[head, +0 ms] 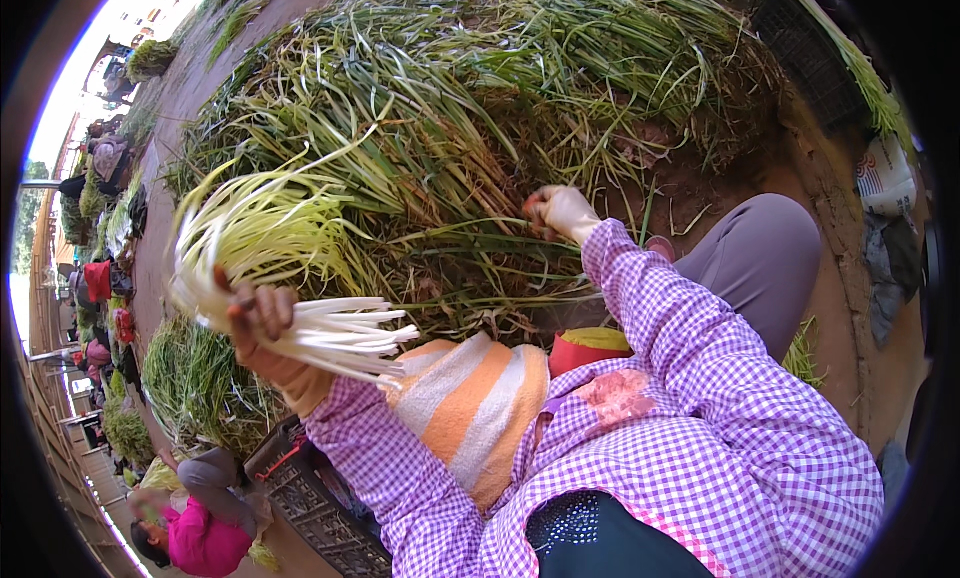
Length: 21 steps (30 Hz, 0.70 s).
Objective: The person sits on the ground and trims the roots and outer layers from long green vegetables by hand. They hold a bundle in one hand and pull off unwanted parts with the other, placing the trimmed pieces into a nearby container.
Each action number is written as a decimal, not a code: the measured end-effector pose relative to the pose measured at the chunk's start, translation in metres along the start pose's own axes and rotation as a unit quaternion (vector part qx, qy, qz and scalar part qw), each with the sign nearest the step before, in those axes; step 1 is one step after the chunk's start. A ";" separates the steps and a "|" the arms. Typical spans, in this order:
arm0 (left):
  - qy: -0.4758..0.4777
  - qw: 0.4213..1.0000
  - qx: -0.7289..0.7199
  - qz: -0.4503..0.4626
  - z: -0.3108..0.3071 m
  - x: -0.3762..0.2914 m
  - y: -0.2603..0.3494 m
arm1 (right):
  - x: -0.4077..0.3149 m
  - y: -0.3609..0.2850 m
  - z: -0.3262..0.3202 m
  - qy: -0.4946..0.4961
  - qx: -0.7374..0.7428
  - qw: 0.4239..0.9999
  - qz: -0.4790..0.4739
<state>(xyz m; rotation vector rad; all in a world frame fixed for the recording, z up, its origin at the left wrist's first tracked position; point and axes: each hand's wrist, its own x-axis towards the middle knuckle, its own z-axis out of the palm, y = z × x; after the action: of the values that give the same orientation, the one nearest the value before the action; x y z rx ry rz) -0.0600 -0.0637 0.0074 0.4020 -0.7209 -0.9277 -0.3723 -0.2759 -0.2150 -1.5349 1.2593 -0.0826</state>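
Observation:
My left hand [262,315] is closed round a bunch of peeled white stalks [352,334] with yellow-green leaves [255,225], like young leeks or garlic greens. The bunch lies sideways, white ends to the right, and is slightly blurred. My right hand [562,210] has its fingers curled at the brown root ends of a large heap of unpeeled green stalks [420,120]. Red-orange shows at its fingertips; whether it grips a stalk cannot be told. An orange and white striped towel [472,405] covers my lap, beside a red and yellow round thing [592,345].
A black plastic crate [322,503] stands at lower left, near a crouching person in a pink top [206,537]. Another green heap [202,375] lies left. A dark crate [806,53] and a printed sack [885,177] are at right. More people and heaps line the far left.

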 end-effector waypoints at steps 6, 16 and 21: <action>0.050 0.953 -0.299 -0.010 -0.009 -0.005 -0.032 | 0.090 -0.030 -0.006 0.113 0.159 0.981 0.001; 0.153 0.982 0.072 -0.084 -0.004 0.004 -0.059 | 0.025 -0.084 -0.046 0.226 0.240 0.915 -0.230; 0.162 0.956 0.049 -0.238 0.002 0.010 -0.082 | -0.021 -0.102 -0.033 -0.136 0.148 0.979 -0.032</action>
<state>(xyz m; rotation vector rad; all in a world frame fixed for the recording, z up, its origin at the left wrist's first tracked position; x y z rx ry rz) -0.1049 -0.1177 -0.0368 0.8204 -0.3711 -1.2423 -0.3353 -0.2990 -0.1146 -1.2794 0.9348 -0.0936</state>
